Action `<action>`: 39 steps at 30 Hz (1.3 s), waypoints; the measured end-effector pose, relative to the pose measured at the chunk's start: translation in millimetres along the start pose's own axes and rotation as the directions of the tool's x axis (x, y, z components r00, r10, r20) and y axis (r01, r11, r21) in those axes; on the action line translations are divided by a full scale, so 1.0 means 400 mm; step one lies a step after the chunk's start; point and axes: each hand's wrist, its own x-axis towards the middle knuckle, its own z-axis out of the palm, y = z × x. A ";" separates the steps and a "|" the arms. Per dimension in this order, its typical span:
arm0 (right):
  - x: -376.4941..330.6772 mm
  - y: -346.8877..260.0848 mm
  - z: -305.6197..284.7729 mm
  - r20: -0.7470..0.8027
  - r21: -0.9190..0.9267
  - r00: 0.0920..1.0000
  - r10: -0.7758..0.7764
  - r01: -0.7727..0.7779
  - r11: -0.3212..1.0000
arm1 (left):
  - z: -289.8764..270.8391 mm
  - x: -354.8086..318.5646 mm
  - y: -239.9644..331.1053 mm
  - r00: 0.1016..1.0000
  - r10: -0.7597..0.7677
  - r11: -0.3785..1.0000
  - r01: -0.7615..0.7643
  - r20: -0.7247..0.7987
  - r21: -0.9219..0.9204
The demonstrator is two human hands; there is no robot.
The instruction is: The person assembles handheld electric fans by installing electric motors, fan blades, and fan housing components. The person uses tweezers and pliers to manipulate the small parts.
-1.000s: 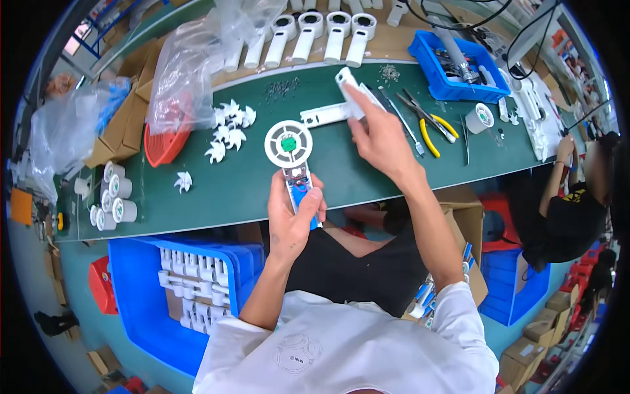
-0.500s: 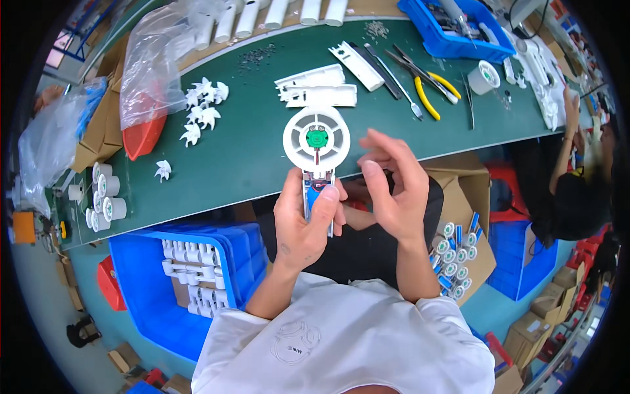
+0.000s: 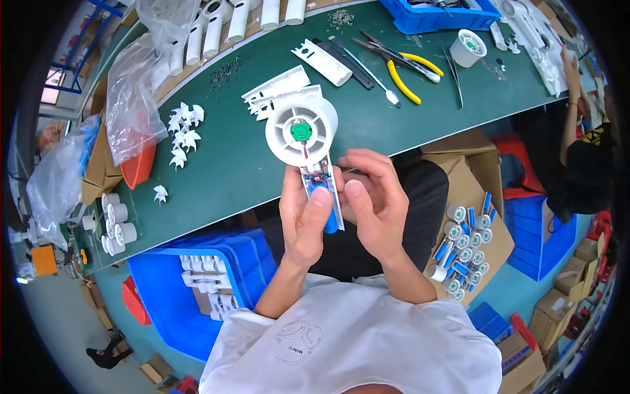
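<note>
A partly assembled handheld fan [image 3: 301, 132] is upright in front of me, its round white head at the top with a green circuit board in the middle. Below the head its handle is uncovered, showing wires and a blue battery cell [image 3: 331, 221]. My left hand [image 3: 303, 226] is closed round the handle, thumb over the battery. Just to the right is my right hand [image 3: 379, 207], fingers curved and apart, with nothing visible in it. Its fingertips are close to the handle's side; whether they touch is hard to tell. White half-shell covers [image 3: 279, 88] lie behind the fan head.
On the green bench [image 3: 223, 180] lie white fan blades [image 3: 186, 134], yellow-handled pliers [image 3: 403, 82], tweezers [image 3: 453, 75] and white round housings [image 3: 118, 226]. A blue crate [image 3: 157, 308] stands at left, holding white parts. At right, a cardboard box [image 3: 495, 262] holds several battery-and-motor assemblies.
My right hand has moved left and down, closer to the handle. The fan has tilted slightly, and more of the blue battery shows. The whole view has shifted a little.
</note>
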 end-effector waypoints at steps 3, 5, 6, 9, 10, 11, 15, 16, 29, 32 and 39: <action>-0.005 0.001 -0.014 -0.010 -0.187 0.994 -0.109 0.105 0.977 | 0.003 0.010 -0.002 0.998 -0.048 0.999 0.048 -0.032 -0.004; -0.003 -0.009 -0.015 -0.006 -0.247 0.988 -0.153 0.147 0.958 | 0.003 0.015 -0.006 0.998 -0.060 0.998 0.059 -0.026 -0.025; 0.004 -0.012 -0.013 -0.008 -0.247 0.988 -0.153 0.147 0.958 | 0.007 0.016 -0.010 0.997 -0.049 0.998 0.047 -0.054 -0.033; 0.023 -0.017 0.000 0.045 -0.202 0.995 -0.094 0.101 0.974 | 0.018 0.022 -0.013 0.996 -0.025 0.999 0.022 -0.089 -0.032; 0.023 -0.018 0.005 0.011 -0.100 1.000 -0.023 0.024 0.995 | 0.020 0.024 -0.013 0.995 -0.011 1.000 0.009 -0.099 -0.022; 0.023 -0.017 0.010 -0.015 0.005 0.999 0.052 -0.051 0.999 | 0.019 0.025 -0.014 0.995 -0.011 1.000 0.009 -0.099 -0.023; 0.033 -0.013 0.020 -0.045 0.020 0.993 0.110 -0.109 0.994 | 0.006 0.024 -0.023 1.000 0.020 0.999 -0.020 -0.025 -0.025; 0.040 -0.013 0.021 -0.031 0.099 0.991 0.134 -0.130 0.987 | 0.002 0.023 -0.025 0.999 0.034 0.999 -0.034 0.003 -0.017; 0.055 0.001 0.047 0.032 0.258 0.998 0.052 -0.058 0.964 | -0.025 0.038 0.006 0.988 0.093 0.985 -0.109 0.122 0.131; 0.056 0.017 0.045 0.017 0.217 1.000 0.013 -0.017 0.976 | -0.022 0.045 0.004 0.986 0.117 0.989 -0.128 0.119 0.081; 0.048 0.032 0.019 0.125 0.151 0.992 0.009 -0.028 0.988 | -0.031 0.046 0.000 0.993 0.108 0.968 -0.115 0.045 0.222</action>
